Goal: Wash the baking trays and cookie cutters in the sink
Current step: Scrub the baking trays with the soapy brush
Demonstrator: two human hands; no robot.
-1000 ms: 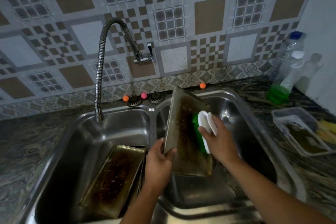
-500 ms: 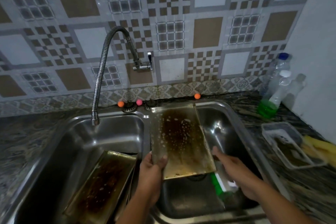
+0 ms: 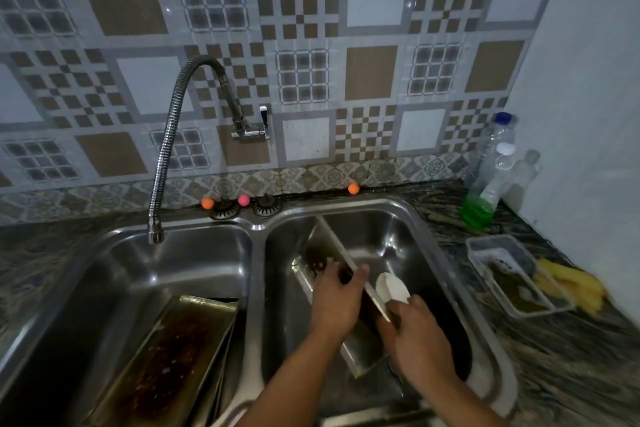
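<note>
1. Baking tray (image 3: 320,253) stands on edge in the right basin of the sink (image 3: 446,253), centre-right of frame, tilted, long rim running from upper left toward lower right.
2. Left hand (image 3: 337,302) grips the tray over its top rim, thumb on the far side, fingers curled on the near, greasy face.
3. Right hand (image 3: 415,333) is just right of the tray, wrapped round a white-handled scrub brush (image 3: 393,288); bristles hidden behind the tray, so contact can't be confirmed.
4. Handling, my guess: thin sheet metal, stiff, light, but wet + greasy = slippery. Rims prob. sharp-ish. Best hold is on the rolled rim mid-length, as the left hand has it, w/ the bottom edge braced on the basin floor.
5. More dirty trays (image 3: 173,357) lean stacked in the left basin, lower left, brown residue showing.
6. Room: right basin is tight; tray nearly spans it front to back, walls close either side. Flexible faucet (image 3: 166,156) hangs over the left basin, clear of the work.
7. Tabletop (image 3: 571,357) at right carries a plastic container (image 3: 485,246) and a soap bottle (image 3: 488,191), apart from the hands.
</note>
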